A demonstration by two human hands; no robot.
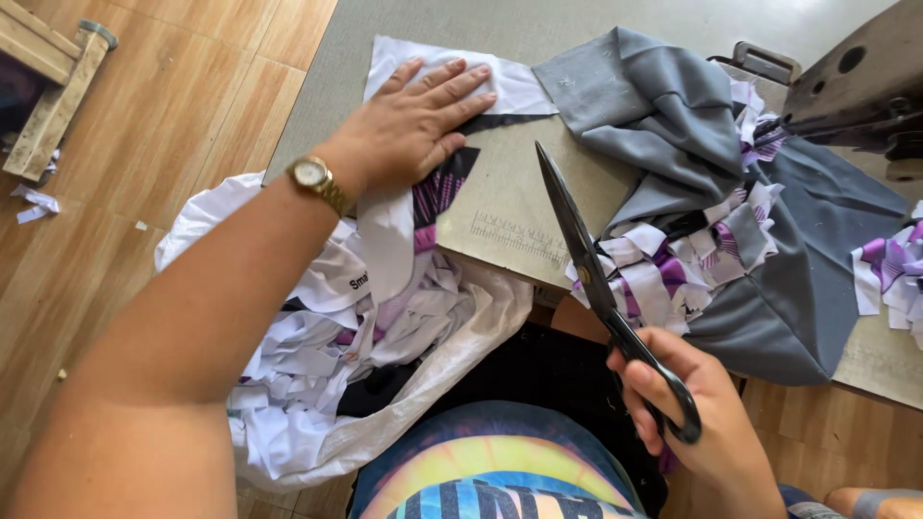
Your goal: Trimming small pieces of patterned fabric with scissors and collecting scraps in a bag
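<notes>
My left hand (413,120), with a gold wristwatch, lies flat with fingers spread on a white fabric piece (519,86) that overlaps a black and purple printed piece (437,192) on the grey table (452,29). My right hand (687,404) grips the black handles of large dark scissors (586,259). The blades are together and point up toward the table, apart from the white piece. A grey cloth (663,115) lies bunched to the right of the blades, with white and purple strips (663,269) heaped on it.
A white sack (481,327) full of white and purple fabric scraps sits at the table's front edge, against my lap. A sewing machine (860,86) stands at the back right. More strips (894,274) lie at the far right. Wooden floor and a wooden frame (53,86) are at left.
</notes>
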